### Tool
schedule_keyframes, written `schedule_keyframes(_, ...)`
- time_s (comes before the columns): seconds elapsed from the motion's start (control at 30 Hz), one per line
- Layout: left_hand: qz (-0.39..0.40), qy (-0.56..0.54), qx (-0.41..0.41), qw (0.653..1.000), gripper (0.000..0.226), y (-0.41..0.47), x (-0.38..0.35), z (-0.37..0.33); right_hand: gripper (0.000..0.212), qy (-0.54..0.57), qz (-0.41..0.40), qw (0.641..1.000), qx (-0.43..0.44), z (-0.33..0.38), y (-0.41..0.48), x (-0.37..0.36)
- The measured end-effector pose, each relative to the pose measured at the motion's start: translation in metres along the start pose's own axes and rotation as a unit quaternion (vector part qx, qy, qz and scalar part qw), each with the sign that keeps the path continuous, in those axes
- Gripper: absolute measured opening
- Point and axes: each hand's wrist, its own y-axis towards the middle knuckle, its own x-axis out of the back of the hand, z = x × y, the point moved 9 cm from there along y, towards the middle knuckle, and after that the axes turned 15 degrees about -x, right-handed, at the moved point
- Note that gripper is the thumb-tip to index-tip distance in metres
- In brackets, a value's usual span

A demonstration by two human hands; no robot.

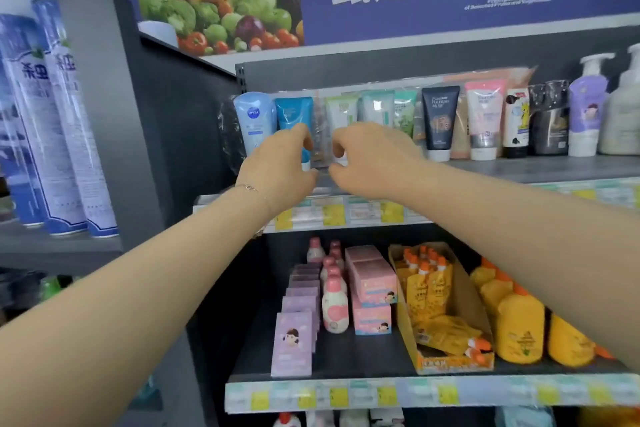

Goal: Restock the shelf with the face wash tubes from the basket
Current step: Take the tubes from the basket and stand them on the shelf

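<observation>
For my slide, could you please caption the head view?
Left hand and right hand pinch a clear-wrapped tube among shelved face wash tubes.

I see left hand (pixel 280 166) and right hand (pixel 374 163) pinching a clear-wrapped tube (pixel 320 146) on the shelf (pixel 519 168), between a blue tube (pixel 294 114) and a green tube (pixel 341 111)
</observation>
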Motion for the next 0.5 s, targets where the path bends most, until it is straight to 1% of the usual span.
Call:
schedule_keyframes(0.1,0.020,0.027,-0.012,0.999,0.030,-0.017,-0.012,-0.039,0.026,-0.022,0.007,0.999,0.023,-0.026,-0.029,0.006)
schedule_keyframes(0.23,0.047,0.029,-0.044,0.998,0.029,-0.044,-0.039,-0.087,0.029,-0.040,0.012,0.997,0.060,-0.057,-0.070,0.007)
schedule_keyframes(0.37,0.088,0.033,-0.057,0.994,0.029,-0.075,-0.074,-0.127,0.029,-0.024,0.018,0.996,0.082,-0.087,-0.111,0.004)
schedule_keyframes(0.5,0.126,0.043,-0.063,0.989,0.029,-0.107,-0.109,-0.160,0.027,-0.014,0.037,0.994,0.106,-0.111,-0.153,-0.015)
